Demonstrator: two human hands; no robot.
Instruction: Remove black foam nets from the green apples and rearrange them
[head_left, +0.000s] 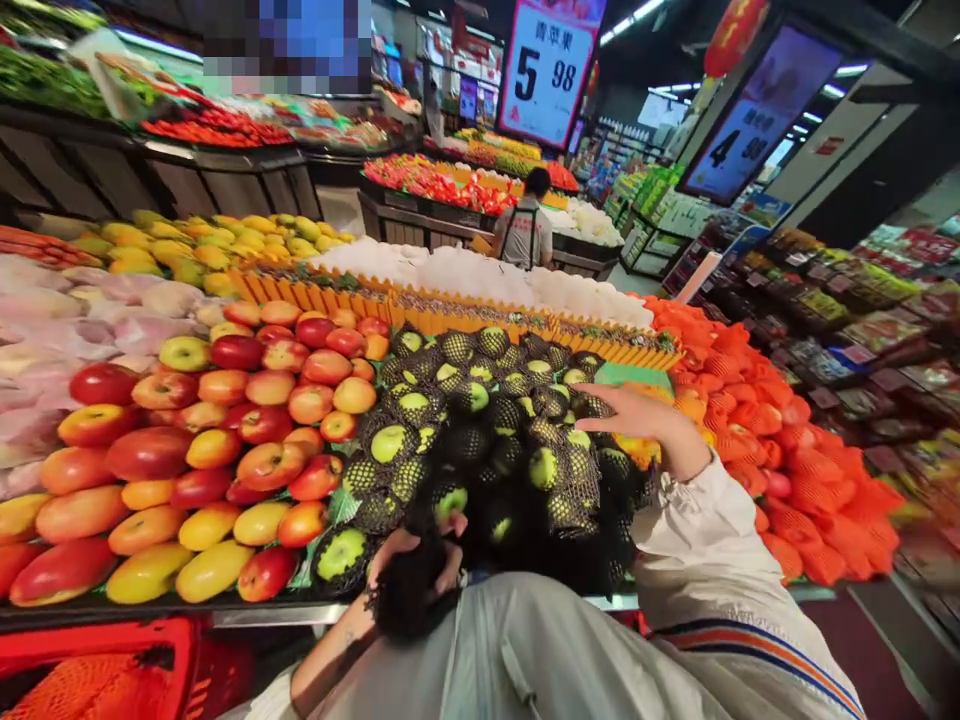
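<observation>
Left hand (391, 553) curls around a black net bundle (411, 590), contents unclear, at the near edge of the netted green apples (478, 397). Right hand (641, 415), empty, fingers loosely extended, is over their right side; contact unclear.

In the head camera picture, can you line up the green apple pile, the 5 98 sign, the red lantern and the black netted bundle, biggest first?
1. Green apple pile
2. 5 98 sign
3. Black netted bundle, partly covered, so its edges are a bit unsure
4. Red lantern, up at the top edge
</observation>
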